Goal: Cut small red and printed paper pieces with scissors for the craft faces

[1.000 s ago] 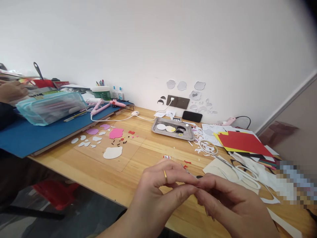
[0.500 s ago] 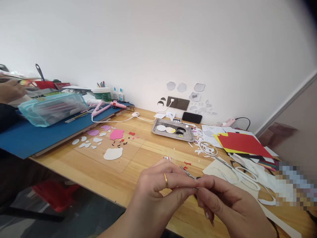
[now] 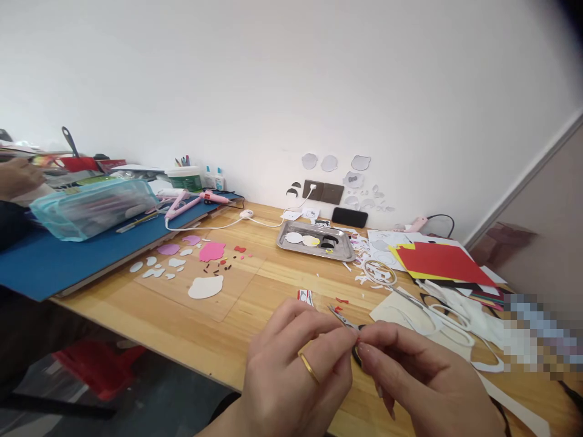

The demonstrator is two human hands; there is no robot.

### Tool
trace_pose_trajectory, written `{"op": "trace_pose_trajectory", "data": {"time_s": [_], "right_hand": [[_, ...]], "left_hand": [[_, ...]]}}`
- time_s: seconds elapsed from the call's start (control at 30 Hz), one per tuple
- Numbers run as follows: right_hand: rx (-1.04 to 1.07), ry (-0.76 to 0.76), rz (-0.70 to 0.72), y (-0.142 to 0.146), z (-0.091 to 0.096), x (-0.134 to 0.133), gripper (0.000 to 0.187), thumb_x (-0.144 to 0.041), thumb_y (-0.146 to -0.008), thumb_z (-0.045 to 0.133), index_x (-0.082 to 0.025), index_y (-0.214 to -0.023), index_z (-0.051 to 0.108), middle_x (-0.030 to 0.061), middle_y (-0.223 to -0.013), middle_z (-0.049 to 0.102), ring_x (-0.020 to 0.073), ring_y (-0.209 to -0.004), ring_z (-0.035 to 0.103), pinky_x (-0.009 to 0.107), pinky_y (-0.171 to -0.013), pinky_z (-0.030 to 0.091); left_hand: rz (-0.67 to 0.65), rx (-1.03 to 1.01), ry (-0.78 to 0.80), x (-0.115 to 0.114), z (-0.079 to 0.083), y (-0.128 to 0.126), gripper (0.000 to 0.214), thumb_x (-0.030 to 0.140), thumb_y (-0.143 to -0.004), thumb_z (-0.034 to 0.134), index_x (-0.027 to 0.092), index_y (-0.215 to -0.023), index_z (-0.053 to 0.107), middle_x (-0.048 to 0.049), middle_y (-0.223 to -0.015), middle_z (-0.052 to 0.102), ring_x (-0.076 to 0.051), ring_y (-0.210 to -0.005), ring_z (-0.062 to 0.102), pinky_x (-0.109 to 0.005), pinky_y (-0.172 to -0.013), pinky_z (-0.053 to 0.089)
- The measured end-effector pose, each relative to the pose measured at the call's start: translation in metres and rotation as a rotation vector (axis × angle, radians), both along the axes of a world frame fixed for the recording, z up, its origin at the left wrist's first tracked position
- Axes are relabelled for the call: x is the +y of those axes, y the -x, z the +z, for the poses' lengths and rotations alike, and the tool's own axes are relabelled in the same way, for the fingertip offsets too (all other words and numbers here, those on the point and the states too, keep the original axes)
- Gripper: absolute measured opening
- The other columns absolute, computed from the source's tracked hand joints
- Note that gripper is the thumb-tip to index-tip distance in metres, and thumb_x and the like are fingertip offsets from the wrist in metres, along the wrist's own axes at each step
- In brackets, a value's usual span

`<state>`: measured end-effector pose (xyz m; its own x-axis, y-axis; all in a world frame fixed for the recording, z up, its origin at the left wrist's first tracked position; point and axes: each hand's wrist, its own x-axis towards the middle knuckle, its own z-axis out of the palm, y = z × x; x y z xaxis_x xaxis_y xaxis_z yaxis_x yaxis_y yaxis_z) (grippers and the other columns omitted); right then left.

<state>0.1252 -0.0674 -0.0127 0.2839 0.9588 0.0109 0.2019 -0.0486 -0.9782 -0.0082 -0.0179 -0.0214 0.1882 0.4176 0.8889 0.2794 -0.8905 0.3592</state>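
Note:
Low in the view, my left hand (image 3: pixel 298 364), with a gold ring, has its fingers curled and closed. Its fingertips meet those of my right hand (image 3: pixel 410 370), which pinches a tiny red piece (image 3: pixel 358 341). Most of that piece is hidden by the fingers, and what the left fingers grip cannot be seen. Just behind the hands lie small dark-handled scissors (image 3: pixel 340 316) on the table, partly covered. Red scraps (image 3: pixel 341 300) and a small red-and-white printed piece (image 3: pixel 305 297) are beside them.
A clear sheet (image 3: pixel 232 291) on the left bears white, pink and purple cutouts. A metal tray (image 3: pixel 314 254) stands near the wall. Right are coloured sheets (image 3: pixel 449 264) and white-handled scissors (image 3: pixel 450 321). Another person's hand (image 3: pixel 20 177) is far left, beyond the blue pouch (image 3: pixel 91 209).
My left fingers have curled in more and its thumb has dropped from sight. A bit of red now shows at the right fingertips, and more of the scissors is visible.

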Motion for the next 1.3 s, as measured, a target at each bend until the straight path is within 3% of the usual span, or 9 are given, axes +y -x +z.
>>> {"op": "trace_pose_trajectory", "data": {"time_s": [0.4,0.67,0.9,1.07,1.2,1.3], "right_hand": [[0.478,0.150,0.215,-0.006,-0.009,0.011,0.018,-0.035,-0.058,0.074,-0.018,-0.057,0.069,-0.0074,-0.035,0.039,0.0014,-0.032,0.031,0.008,-0.028,0.025],[0.452,0.162,0.210,-0.004,-0.008,0.013,0.022,-0.038,-0.058,0.073,-0.016,-0.059,0.069,-0.0084,-0.034,0.037,0.0007,-0.031,0.029,0.008,-0.027,0.021],[0.459,0.168,0.089,0.004,0.002,0.009,0.020,-0.032,-0.054,0.074,-0.013,-0.055,0.066,-0.0087,-0.036,0.039,0.0004,-0.032,0.029,0.011,-0.031,0.020],[0.484,0.178,0.124,0.003,0.001,0.010,0.019,-0.031,-0.055,0.073,-0.014,-0.053,0.065,-0.0095,-0.035,0.036,0.0005,-0.032,0.027,0.010,-0.031,0.018],[0.509,0.168,0.168,0.000,-0.002,0.011,0.019,-0.031,-0.057,0.072,-0.015,-0.053,0.063,-0.0094,-0.036,0.037,0.0012,-0.034,0.027,0.011,-0.032,0.019],[0.487,0.148,0.118,0.002,-0.001,0.011,0.016,-0.028,-0.055,0.072,-0.015,-0.052,0.063,-0.0091,-0.037,0.037,0.0020,-0.036,0.027,0.012,-0.033,0.019]], "left_hand": [[0.077,0.065,-0.085,-0.003,-0.006,0.001,0.018,0.005,-0.066,0.061,0.017,-0.079,0.065,0.0003,-0.068,0.067,-0.011,-0.061,0.053,-0.022,-0.057,0.049],[0.089,0.053,-0.064,-0.003,-0.006,0.000,0.022,0.005,-0.064,0.062,0.019,-0.080,0.065,0.0016,-0.068,0.067,-0.011,-0.058,0.054,-0.021,-0.052,0.049],[0.088,0.073,-0.069,-0.005,-0.004,0.003,0.022,0.004,-0.063,0.063,0.018,-0.080,0.065,0.0006,-0.068,0.067,-0.011,-0.058,0.054,-0.021,-0.053,0.049],[0.088,0.069,-0.064,-0.006,-0.004,0.002,0.023,0.004,-0.064,0.062,0.020,-0.081,0.065,0.0015,-0.068,0.067,-0.011,-0.059,0.054,-0.020,-0.052,0.049],[0.055,0.060,-0.041,-0.005,-0.005,0.000,0.024,0.004,-0.064,0.062,0.020,-0.081,0.065,0.0010,-0.068,0.067,-0.011,-0.058,0.054,-0.021,-0.053,0.049],[-0.014,0.035,-0.023,-0.003,-0.005,0.000,0.024,0.002,-0.064,0.061,0.017,-0.081,0.065,-0.0008,-0.067,0.067,-0.011,-0.058,0.053,-0.022,-0.053,0.049]]}}
